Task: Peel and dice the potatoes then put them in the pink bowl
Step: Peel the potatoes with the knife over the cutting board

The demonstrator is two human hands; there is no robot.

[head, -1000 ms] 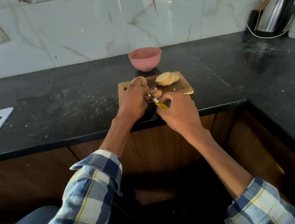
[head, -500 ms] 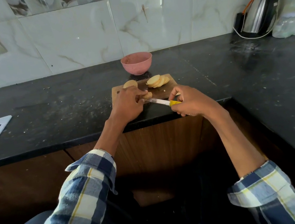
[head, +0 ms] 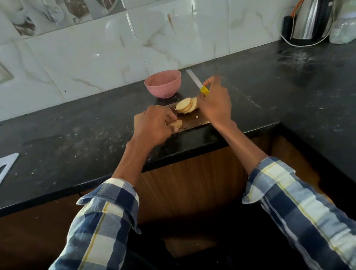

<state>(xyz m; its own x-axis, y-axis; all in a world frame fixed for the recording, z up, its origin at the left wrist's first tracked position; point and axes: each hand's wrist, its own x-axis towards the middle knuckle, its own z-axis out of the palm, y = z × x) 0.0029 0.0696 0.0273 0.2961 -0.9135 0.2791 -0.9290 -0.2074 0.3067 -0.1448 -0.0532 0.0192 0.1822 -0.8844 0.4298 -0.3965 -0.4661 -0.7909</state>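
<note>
Since a moment ago our right hand (head: pixel 215 105) has lifted the yellow-handled knife (head: pixel 199 84) toward the pink bowl (head: pixel 163 84), fingers gripping it. Our left hand (head: pixel 154 125) pinches a potato piece (head: pixel 177 124) at centre frame; pale round slices (head: pixel 185 105) lie undiced on the wooden board (head: pixel 193 119), so the bowl looks unfilled.

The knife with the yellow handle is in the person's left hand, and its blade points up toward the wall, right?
Not quite. The head view shows the knife in the right hand, not the left. Its blade does point up toward the wall. The left hand holds a potato piece on the cutting board.
</note>
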